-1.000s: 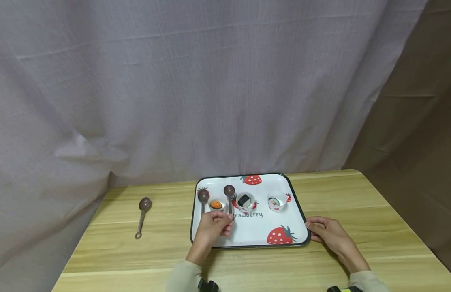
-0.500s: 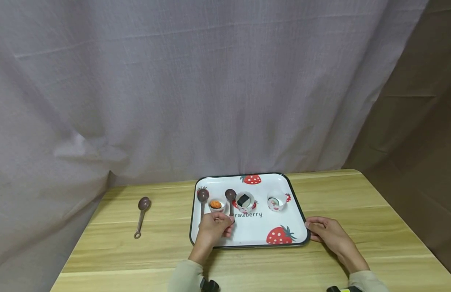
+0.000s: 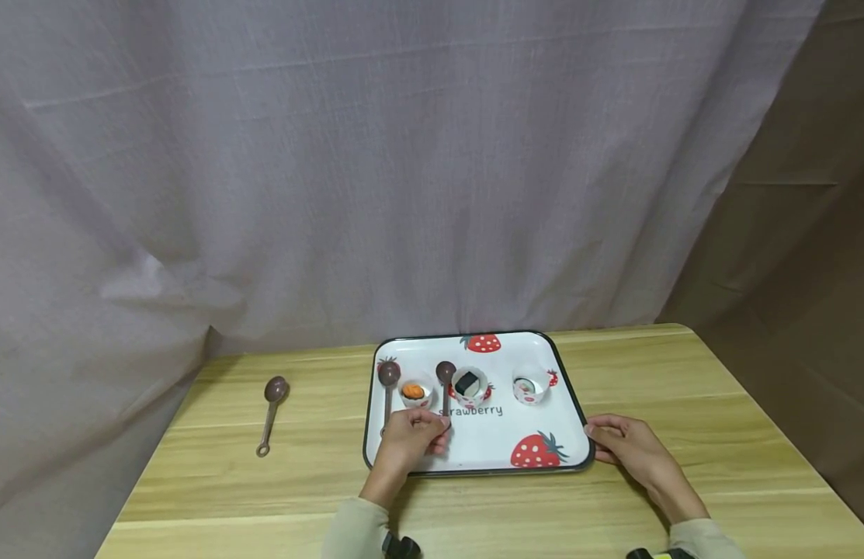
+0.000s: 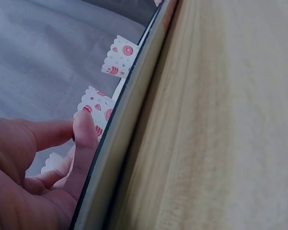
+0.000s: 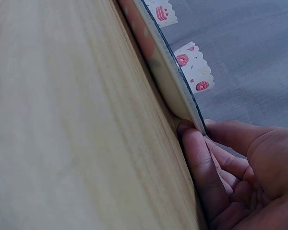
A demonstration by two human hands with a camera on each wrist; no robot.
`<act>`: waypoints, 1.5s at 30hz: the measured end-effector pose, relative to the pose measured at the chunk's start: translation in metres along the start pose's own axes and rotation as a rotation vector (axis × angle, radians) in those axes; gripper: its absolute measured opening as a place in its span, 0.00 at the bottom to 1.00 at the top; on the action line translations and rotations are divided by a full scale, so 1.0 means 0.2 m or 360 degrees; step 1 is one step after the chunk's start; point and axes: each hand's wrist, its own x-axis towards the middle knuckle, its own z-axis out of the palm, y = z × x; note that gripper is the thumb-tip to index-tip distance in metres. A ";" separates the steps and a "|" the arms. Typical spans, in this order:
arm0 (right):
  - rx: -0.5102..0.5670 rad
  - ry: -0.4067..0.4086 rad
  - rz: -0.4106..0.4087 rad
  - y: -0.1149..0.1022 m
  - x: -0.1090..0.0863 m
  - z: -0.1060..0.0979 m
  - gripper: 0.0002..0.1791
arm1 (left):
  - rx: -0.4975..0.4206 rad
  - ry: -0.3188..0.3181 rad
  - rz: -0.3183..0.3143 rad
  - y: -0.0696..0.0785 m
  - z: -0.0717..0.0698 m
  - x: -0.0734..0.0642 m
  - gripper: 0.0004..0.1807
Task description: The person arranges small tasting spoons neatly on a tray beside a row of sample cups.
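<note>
A white tray [image 3: 473, 446] with a dark rim and strawberry prints lies on the table. My left hand [image 3: 404, 441] is over its front left part, thumb and forefinger pinching the handle end of a brown measuring spoon [image 3: 445, 373]. That spoon lies between a paper cup [image 3: 426, 403] holding an orange-topped sushi piece [image 3: 413, 390] and a second cup [image 3: 478, 403] with a black-and-white piece [image 3: 466, 383]. At the tray's front right corner, my right hand [image 3: 630, 446] grips the rim between thumb and fingers; the right wrist view shows fingers under the edge [image 5: 197, 120].
Another brown spoon [image 3: 388, 376] rests along the tray's left side. A third spoon [image 3: 275, 390] is on the wooden table [image 3: 215, 481] further left. One more paper cup [image 3: 534, 398] with a sushi roll stands at the tray's right. Behind the table hangs a grey curtain [image 3: 432, 194].
My left hand has shifted the spoon slightly to the right and toward me, bringing its bowl close to the middle cup. The right hand has stayed on the tray's corner.
</note>
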 end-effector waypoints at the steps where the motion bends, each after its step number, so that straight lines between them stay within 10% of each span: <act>1: 0.0001 -0.0001 0.0000 0.00 0.00 0.00 0.24 | 0.0004 0.0002 -0.0006 0.00 0.00 0.00 0.07; 29: 0.0005 0.0009 -0.0002 -0.01 0.00 0.00 0.24 | 0.0359 -0.0013 -0.0106 0.01 0.02 -0.02 0.15; 45: 0.0010 -0.0003 -0.0012 0.00 0.00 0.00 0.25 | 0.0895 0.0086 0.0159 0.05 -0.02 -0.04 0.18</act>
